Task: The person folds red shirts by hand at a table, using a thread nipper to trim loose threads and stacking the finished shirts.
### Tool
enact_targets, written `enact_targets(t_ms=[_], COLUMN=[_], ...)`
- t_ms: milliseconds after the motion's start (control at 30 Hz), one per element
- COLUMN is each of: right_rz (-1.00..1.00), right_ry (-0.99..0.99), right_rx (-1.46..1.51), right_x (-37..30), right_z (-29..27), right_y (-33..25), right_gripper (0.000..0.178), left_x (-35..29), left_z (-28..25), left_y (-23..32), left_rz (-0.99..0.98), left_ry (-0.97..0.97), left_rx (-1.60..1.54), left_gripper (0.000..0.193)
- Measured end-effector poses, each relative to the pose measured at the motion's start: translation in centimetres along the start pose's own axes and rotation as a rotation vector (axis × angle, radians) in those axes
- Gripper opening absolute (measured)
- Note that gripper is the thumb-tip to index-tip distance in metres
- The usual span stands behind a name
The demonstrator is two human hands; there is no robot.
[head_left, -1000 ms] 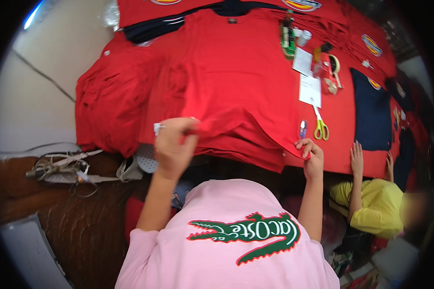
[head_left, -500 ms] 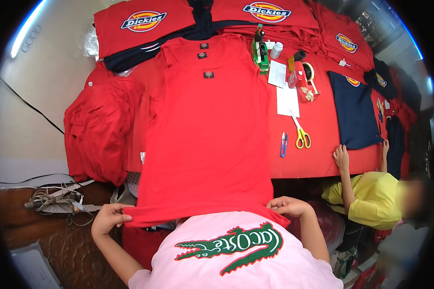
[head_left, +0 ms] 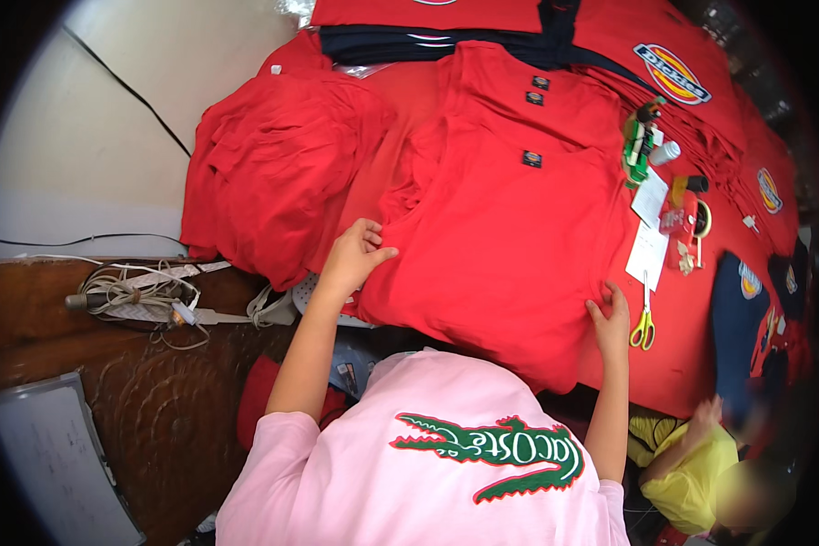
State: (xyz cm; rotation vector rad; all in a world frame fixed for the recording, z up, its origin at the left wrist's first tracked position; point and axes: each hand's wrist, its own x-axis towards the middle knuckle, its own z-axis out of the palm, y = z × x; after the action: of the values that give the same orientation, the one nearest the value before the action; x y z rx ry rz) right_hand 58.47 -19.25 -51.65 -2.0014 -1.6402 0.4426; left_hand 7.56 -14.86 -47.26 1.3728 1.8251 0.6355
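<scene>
Red sleeveless shirt (head_left: 505, 250), dark neck label (head_left: 531, 159), slightly rumpled; left hand (head_left: 352, 261), right hand (head_left: 613, 320) spread.

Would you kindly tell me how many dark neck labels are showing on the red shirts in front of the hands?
3: the nearest label is on the top shirt; the middle label and farthest label sit close together beyond it. More may be hidden underneath.
</scene>
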Motion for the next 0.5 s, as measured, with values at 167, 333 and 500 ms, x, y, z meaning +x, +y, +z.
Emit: enact_targets(t_ms=[167,333,500], right_rz=[0.34,0.324,-0.091], right_ry=[-0.113,0.016,0.039], right_rx=[0.334,0.418,0.197], right_x=[-0.3,-0.6,-2.4], right_z=[1.0,1.7,2.2], right_y=[3.3,1.5,-9.1], right_gripper=[0.023,0.019,0.016], left_x=[0.9,1.9,0.4], left_z=[0.6,1.6,2.0], left_y=[-1.4,-3.2,-0.7], left_rz=[-0.112,-0.098,0.2], left_ry=[0.034,0.06,0.252], left_rx=[-0.139,-0.209,-0.028], left_gripper=[0.044,0.029,0.02])
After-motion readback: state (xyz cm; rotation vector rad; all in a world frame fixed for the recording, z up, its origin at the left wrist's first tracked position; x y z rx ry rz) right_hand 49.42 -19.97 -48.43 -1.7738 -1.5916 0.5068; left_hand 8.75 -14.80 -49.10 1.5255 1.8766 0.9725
